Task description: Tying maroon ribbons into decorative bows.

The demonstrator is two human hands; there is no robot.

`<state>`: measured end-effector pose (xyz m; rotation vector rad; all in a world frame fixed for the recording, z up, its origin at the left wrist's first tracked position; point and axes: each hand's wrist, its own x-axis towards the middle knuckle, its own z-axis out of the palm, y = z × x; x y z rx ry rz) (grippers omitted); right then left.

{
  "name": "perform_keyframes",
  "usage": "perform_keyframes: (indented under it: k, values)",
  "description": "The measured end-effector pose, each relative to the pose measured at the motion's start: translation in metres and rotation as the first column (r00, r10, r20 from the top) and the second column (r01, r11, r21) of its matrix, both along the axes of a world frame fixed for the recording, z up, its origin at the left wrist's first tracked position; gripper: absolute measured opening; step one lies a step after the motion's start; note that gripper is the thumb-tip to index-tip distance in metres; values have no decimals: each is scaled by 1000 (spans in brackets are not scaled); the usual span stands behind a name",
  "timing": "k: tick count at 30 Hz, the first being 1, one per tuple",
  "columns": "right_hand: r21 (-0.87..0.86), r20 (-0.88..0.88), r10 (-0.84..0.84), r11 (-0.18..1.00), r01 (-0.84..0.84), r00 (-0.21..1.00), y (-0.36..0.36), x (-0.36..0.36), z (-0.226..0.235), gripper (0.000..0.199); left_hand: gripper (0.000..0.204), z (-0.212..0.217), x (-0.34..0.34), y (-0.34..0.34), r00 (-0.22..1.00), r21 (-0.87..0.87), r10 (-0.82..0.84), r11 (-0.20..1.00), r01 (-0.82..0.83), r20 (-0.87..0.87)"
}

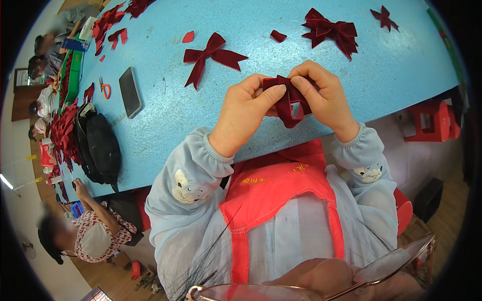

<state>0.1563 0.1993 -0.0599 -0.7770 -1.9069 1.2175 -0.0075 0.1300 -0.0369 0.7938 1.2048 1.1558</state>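
A dark red velvet ribbon (288,111) is folded into a loop between my two hands, just above the near edge of the table. My left hand (247,109) pinches its left side, thumb laid on top. On the other side my right hand (321,95) grips the ribbon's upper right part between thumb and fingers. The fingertips behind the ribbon are hidden. A finished-looking bow (210,56) lies beyond my left hand. Past my right hand sits a pile of bows (331,33), with a small bow (384,18) farther right.
Ribbon scraps (278,36) dot the blue table (170,125). To the left are a phone (131,92), orange-handled scissors (105,89), a black bag (100,145) and a heap of red ribbon (64,130). Co-workers sit along the left side. A red stool (427,123) stands at right.
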Motion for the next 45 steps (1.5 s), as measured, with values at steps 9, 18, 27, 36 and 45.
perform_keyframes:
  k: [9,18,27,36,45]
  values:
    - [-370,-146,109,916,-157,983,4,7,-12,13,18,-10,6,4,999,3,36,999,-36,35]
    - [-507,-264,138,822,-259,955,8,7,-24,18,13,-19,10,8,993,168,12,986,8,-119]
    - [-440,-240,215,845,-304,946,14,17,-32,14,19,-18,16,15,967,119,-62,988,94,-247]
    - [-347,-147,114,924,-159,983,9,12,-22,12,24,-20,15,12,991,-158,-77,983,93,107]
    - [-266,-78,-51,964,29,996,-2,16,-22,14,17,-8,12,-12,995,-20,-77,997,75,-59]
